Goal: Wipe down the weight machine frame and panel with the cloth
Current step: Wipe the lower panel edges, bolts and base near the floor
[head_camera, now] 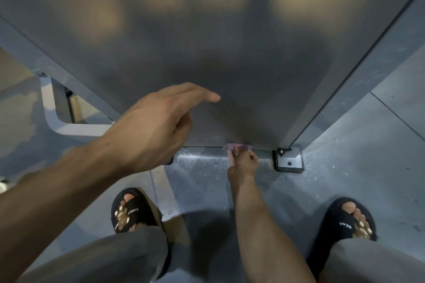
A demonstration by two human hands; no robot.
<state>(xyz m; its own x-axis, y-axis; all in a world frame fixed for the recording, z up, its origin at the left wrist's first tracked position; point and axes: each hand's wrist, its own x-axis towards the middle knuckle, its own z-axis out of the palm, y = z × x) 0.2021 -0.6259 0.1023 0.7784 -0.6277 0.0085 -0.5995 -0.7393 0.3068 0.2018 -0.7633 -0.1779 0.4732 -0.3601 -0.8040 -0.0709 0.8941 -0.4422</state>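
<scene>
Grey panel (207, 30) fills view, frame (358, 103) along right edge. Left hand (158, 126) loose, fingers extended, against panel face. Right hand (243, 163) pinches purple cloth (236, 146) at panel bottom edge, near bolted foot plate (288, 161).

Left hand (158, 126) raised, fingers extended, relaxed. Right hand (243, 162) reaching low, arm straight, fingers in pinching grip.
</scene>
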